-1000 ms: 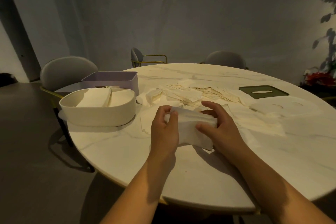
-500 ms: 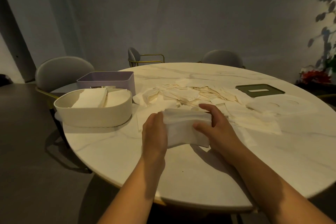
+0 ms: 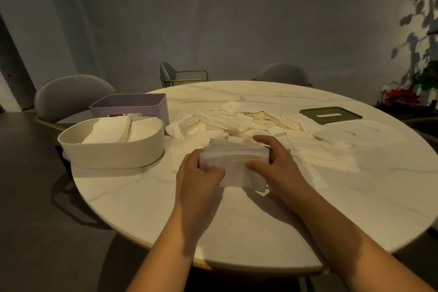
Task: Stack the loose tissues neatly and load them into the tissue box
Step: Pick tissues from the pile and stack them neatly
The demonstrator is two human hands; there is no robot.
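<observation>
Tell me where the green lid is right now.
In the head view the green lid lies flat on the right side of the table, just right of the loose tissue pile.

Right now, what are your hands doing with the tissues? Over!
Left hand and right hand both grip the tissue stack. White tissue box open at left, partly filled. Only flat loose tissues lie between.

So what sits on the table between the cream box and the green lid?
The head view shows a heap of loose tissues spread between the cream box and the green lid.
</observation>
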